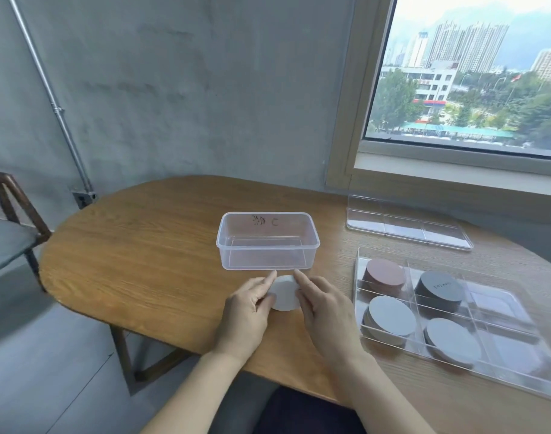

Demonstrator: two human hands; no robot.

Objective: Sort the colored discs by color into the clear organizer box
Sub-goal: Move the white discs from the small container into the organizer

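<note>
A stack of white discs (pixel 285 292) sits on the wooden table (pixel 142 245) between my hands. My left hand (pixel 247 314) holds its left side with thumb and fingers, and my right hand (pixel 325 311) cups its right side, index finger along the top edge. The clear organizer box (pixel 468 308) lies to the right. It holds a pink stack (pixel 384 274), a dark grey stack (pixel 440 288) and two light grey or white stacks (pixel 391 316) (pixel 452 343). Its right-hand compartments hold nothing.
An empty clear plastic tub (pixel 267 241) stands just beyond the white discs. The organizer's clear lid (pixel 407 225) lies at the back right under the window. A chair (pixel 7 233) stands at the far left. The table's near edge runs under my forearms.
</note>
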